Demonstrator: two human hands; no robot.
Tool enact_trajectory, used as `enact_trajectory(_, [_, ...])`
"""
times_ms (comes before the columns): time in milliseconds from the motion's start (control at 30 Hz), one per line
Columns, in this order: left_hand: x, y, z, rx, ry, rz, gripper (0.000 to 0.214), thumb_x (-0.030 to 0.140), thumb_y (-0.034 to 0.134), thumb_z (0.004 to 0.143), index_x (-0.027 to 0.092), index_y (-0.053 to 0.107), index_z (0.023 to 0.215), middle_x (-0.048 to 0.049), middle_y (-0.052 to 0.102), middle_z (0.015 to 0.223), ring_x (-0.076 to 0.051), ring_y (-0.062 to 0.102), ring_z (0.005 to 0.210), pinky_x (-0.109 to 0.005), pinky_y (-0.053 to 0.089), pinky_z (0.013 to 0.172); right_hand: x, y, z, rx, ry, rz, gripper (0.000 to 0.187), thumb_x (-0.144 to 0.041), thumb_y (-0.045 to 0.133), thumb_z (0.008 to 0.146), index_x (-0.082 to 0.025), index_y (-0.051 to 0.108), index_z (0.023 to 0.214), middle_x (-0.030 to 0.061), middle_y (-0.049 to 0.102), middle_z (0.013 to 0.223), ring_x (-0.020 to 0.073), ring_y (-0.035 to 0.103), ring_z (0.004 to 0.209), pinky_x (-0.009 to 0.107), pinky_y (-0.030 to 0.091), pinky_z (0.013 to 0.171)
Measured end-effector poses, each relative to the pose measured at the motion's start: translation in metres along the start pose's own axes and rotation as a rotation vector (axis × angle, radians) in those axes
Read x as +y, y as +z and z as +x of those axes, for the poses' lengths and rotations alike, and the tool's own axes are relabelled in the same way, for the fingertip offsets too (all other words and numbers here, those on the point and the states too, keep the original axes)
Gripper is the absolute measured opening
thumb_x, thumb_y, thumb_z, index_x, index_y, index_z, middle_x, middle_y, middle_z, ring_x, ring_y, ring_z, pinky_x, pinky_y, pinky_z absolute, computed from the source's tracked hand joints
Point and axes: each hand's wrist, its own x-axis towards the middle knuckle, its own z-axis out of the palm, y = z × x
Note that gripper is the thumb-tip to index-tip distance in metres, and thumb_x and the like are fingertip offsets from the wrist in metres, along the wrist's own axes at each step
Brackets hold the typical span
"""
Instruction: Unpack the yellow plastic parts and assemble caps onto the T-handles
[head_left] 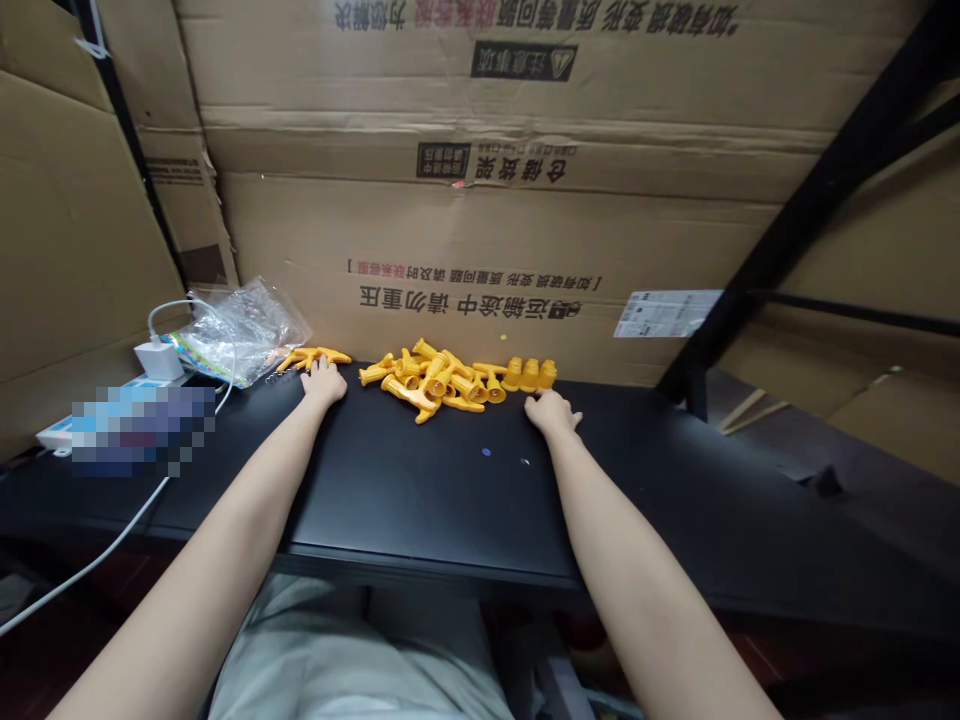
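Observation:
My left hand (pixel 325 382) lies palm down at the left, its fingers spread against the near side of some yellow branched plastic pieces (pixel 307 356). It seems to touch them without a grip. To the right, my right hand (pixel 553 411) rests on the tabletop just in front of a short row of upright yellow cup-shaped pieces (pixel 529 374). Its fingers are apart, though some are partly hidden, and nothing shows in them. Between both hands lies a loose pile of yellow plastic pieces (pixel 439 380), some flared like small funnels, others with curved arms.
The black tabletop (pixel 420 490) meets a cardboard wall (pixel 480 230) behind the pieces. A clear plastic bag (pixel 255 325), a white plug (pixel 158 359) and a cable (pixel 112 545) sit at the left. A black metal post (pixel 795 200) slants at the right.

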Motion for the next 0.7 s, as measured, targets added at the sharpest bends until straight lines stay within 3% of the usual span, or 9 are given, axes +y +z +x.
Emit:
enact_trajectory(167, [0.004,0.003,0.001,0.056,-0.069,-0.071,0.057,0.019,0.042,0.081,0.014,0.046,0.137,-0.0178,0.025,0.155,-0.032,0.019,0.144,-0.062,0.020,0.110,-0.025,-0.010,-0.013,0.111,-0.130,0.043,0.046,-0.043,0.033,0.094,-0.015,0.069,0.101,0.0157,0.065,0.111,0.0309,0.056,0.110,0.049,0.039,0.095])
enact_trajectory(300, [0.005,0.003,-0.002,0.146,-0.063,-0.159,0.050,0.017,0.042,0.081,0.014,0.054,0.129,-0.0197,0.031,0.152,-0.033,0.022,0.143,-0.067,0.017,0.109,-0.043,-0.006,-0.023,0.062,-0.213,0.045,0.055,-0.058,0.035,0.090,-0.017,0.072,0.088,0.0148,0.066,0.108,0.0331,0.054,0.112,0.051,0.037,0.096])
enact_trajectory(433, [0.008,-0.004,-0.009,0.313,-0.001,-0.288,0.034,0.016,0.039,0.083,0.016,0.064,0.106,-0.0192,0.042,0.145,-0.033,0.033,0.138,-0.069,0.015,0.108,-0.047,0.003,-0.023,0.015,-0.162,0.094,0.047,-0.057,0.045,0.084,-0.019,0.072,0.086,0.0143,0.065,0.112,0.0351,0.050,0.117,0.055,0.037,0.097])
enact_trajectory(567, [0.018,-0.015,-0.012,0.435,0.140,-0.475,0.027,0.015,0.040,0.084,0.019,0.060,0.101,-0.0132,0.056,0.129,-0.026,0.048,0.126,-0.055,0.031,0.109,-0.046,0.006,-0.016,0.001,-0.008,0.287,0.035,-0.048,0.048,0.083,-0.021,0.070,0.090,0.0131,0.068,0.099,0.0345,0.056,0.112,0.058,0.036,0.098])
enact_trajectory(700, [0.036,-0.032,-0.023,0.449,0.369,-0.623,0.031,0.014,0.044,0.082,0.016,0.055,0.111,-0.0127,0.060,0.118,-0.022,0.056,0.114,-0.041,0.044,0.100,-0.054,0.002,-0.015,0.002,0.072,0.637,0.034,-0.040,0.045,0.087,-0.016,0.064,0.101,0.0158,0.067,0.090,0.0284,0.065,0.091,0.045,0.050,0.086])
